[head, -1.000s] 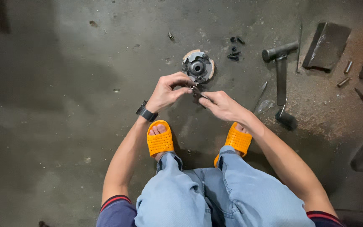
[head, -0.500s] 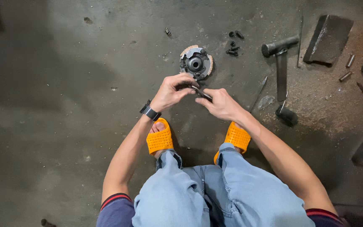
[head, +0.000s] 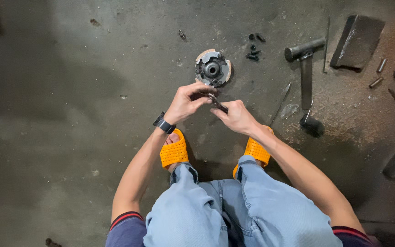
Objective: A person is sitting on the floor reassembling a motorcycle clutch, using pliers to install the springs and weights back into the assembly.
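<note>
Looking down from the head camera, the left hand [head: 186, 101] and right hand [head: 236, 116] meet over the concrete floor [head: 69, 114], both pinched shut on a small dark metal piece [head: 216, 101] held between them, just short of the round metal hub [head: 212, 68] lying on the floor. Working it well probably means keeping the piece steady with the left fingers and turning gently. A hammer [head: 305, 68] lies to the right, well apart.
</note>
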